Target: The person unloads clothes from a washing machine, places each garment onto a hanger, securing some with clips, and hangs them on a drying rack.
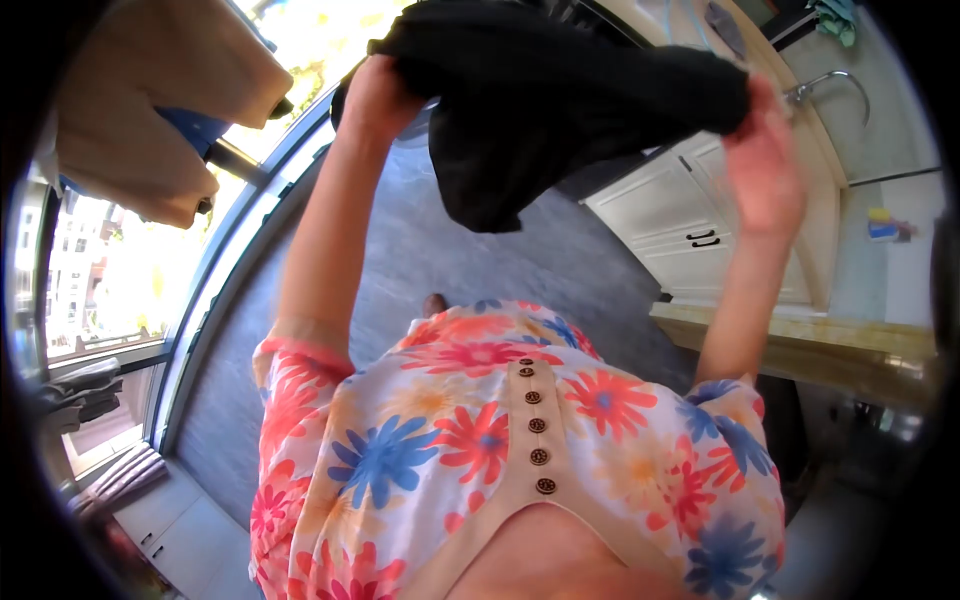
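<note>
A black cloth garment (540,95) is stretched out in the air at the top of the head view, with a loose part hanging down on its left side. My left hand (385,98) grips its left end, fingers partly hidden by the fabric. At the other end, my right hand (762,165) is closed on the cloth and slightly blurred. Both arms are raised and held apart in front of the flowered shirt.
Beige trousers (150,110) hang at the upper left by bright windows. White cabinets (680,225), a counter (780,330) and a curved faucet (845,80) are at the right. Grey floor (400,230) lies below the garment.
</note>
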The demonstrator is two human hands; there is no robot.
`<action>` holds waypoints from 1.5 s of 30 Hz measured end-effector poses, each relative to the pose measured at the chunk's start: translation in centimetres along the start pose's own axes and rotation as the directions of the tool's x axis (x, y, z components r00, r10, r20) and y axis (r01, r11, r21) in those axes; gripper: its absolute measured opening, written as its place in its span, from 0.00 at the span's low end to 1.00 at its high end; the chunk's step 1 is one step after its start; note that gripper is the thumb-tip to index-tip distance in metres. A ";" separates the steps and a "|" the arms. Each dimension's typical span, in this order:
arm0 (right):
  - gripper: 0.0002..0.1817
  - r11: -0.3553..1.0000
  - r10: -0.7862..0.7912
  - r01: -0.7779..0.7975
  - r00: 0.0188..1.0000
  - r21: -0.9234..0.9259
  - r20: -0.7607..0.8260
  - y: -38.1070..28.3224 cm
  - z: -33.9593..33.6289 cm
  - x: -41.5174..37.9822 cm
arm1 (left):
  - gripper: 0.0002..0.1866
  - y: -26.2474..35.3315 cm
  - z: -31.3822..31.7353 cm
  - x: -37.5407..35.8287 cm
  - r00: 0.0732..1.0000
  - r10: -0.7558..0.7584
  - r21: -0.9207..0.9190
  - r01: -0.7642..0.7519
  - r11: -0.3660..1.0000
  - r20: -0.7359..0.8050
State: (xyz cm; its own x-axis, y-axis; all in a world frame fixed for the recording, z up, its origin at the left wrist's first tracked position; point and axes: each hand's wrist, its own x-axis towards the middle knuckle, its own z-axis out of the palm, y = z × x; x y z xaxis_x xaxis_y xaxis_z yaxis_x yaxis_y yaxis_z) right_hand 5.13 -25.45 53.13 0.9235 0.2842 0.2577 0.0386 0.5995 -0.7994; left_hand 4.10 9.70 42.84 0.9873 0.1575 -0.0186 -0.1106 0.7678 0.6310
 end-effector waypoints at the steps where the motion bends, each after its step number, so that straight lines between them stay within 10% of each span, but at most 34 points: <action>1: 0.25 0.996 -0.071 0.077 0.987 -0.038 0.143 -1.1 2.0 0.8 | 0.19 -0.4 0.4 0.4 1.000 0.009 -0.084 -0.008 0.996 0.012; 5: 0.29 0.861 -0.118 0.379 0.797 -0.339 0.592 1.3 9.9 3.5 | 0.24 -5.7 2.4 1.7 0.988 -0.038 -0.314 0.084 0.946 0.149; 7: 0.24 0.524 -0.059 0.564 0.772 -0.639 0.633 4.2 9.8 4.7 | 0.27 -8.0 4.5 0.5 0.951 -0.074 -0.385 0.192 0.903 0.299; 8: 0.25 0.097 0.019 0.686 0.723 -0.721 0.690 4.2 7.5 5.6 | 0.27 -8.4 5.3 -0.8 0.947 -0.102 -0.332 0.206 0.920 0.306; 10: 0.25 0.516 0.088 0.277 0.924 -0.811 0.371 5.1 4.8 4.8 | 0.28 -8.5 5.8 -2.2 0.925 -0.192 -0.350 0.307 0.885 0.327; 14: 0.21 0.664 0.033 0.087 0.989 -0.742 0.146 6.4 -0.2 4.5 | 0.28 -8.1 4.0 -2.7 0.859 -0.369 -0.450 0.503 0.738 0.355; 19: 0.12 0.041 -0.095 0.260 0.962 -0.965 0.256 5.4 0.1 4.0 | 0.23 -8.4 1.7 -2.2 0.901 -0.382 -0.432 0.434 0.791 0.207; 22: 0.09 -0.013 0.067 0.142 0.988 -0.990 0.141 4.7 0.0 3.5 | 0.21 -8.8 -0.1 -0.8 0.932 -0.317 -0.314 0.357 0.880 0.173; 24: 0.04 0.499 0.338 -0.101 0.937 -0.861 0.086 4.0 1.7 0.9 | 0.21 -8.3 -0.8 0.0 0.965 -0.246 -0.338 0.263 0.904 0.094; 26: 0.05 0.559 0.654 -0.208 0.705 -0.803 0.273 3.2 3.7 -2.7 | 0.22 -7.3 -1.8 0.6 0.975 -0.215 -0.453 0.216 0.865 0.054; 27: 0.06 0.453 0.844 -0.321 0.456 -0.832 0.283 3.6 4.0 -3.5 | 0.20 -7.7 -2.1 1.0 0.988 -0.076 -0.228 0.106 0.968 0.138; 29: 0.08 0.353 0.873 -0.426 0.471 -0.833 0.129 4.2 1.7 -2.8 | 0.18 -7.5 -0.3 -0.2 0.941 0.154 0.282 -0.242 0.928 0.302; 32: 0.18 0.587 0.663 -0.552 0.747 -0.593 -0.039 6.8 -6.4 1.2 | 0.15 -5.5 1.8 -1.7 0.801 -0.179 -0.229 0.365 0.902 0.571; 33: 0.22 0.656 0.600 -0.624 0.772 -0.424 -0.208 7.6 -7.9 1.9 | 0.14 -6.7 0.0 -0.6 0.739 -0.143 -0.127 0.297 0.946 0.659; 36: 0.27 0.710 0.699 -0.702 0.712 0.049 0.072 12.7 -8.2 1.6 | 0.10 -7.6 1.1 -1.2 0.582 -0.174 0.117 0.134 0.984 0.794; 40: 0.23 0.856 0.241 -0.136 0.959 -0.498 0.152 14.8 -4.7 0.0 | 0.08 -5.0 6.3 -5.6 0.582 -0.551 0.658 0.036 0.752 0.598; 41: 0.22 0.901 0.328 -0.300 0.944 -0.315 0.038 13.3 -3.5 0.0 | 0.10 -5.7 5.8 -5.4 0.603 -0.584 0.716 0.029 0.697 0.544; 42: 0.21 0.895 0.429 -0.433 0.902 -0.109 -0.057 12.5 -2.6 0.2 | 0.15 -6.1 4.7 -5.4 0.570 -0.548 0.759 -0.230 0.609 0.612; 43: 0.19 0.757 0.499 -0.559 0.829 0.338 0.254 11.5 -4.1 0.7 | 0.18 -6.2 4.2 -5.9 0.559 -0.512 0.757 -0.439 0.483 0.651; 45: 0.18 0.847 0.442 -0.450 0.892 0.281 0.096 11.2 -4.8 1.2 | 0.25 -6.2 3.8 -7.6 0.583 -0.527 0.758 -0.620 0.203 0.619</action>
State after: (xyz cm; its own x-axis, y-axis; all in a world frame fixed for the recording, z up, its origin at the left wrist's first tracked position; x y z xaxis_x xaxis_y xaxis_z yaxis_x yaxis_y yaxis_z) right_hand 8.53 -21.96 41.86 0.8039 0.5905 -0.0712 -0.4905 0.5904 -0.6410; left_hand -2.25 1.37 41.96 0.7043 -0.6966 0.1365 -0.5485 -0.4120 0.7276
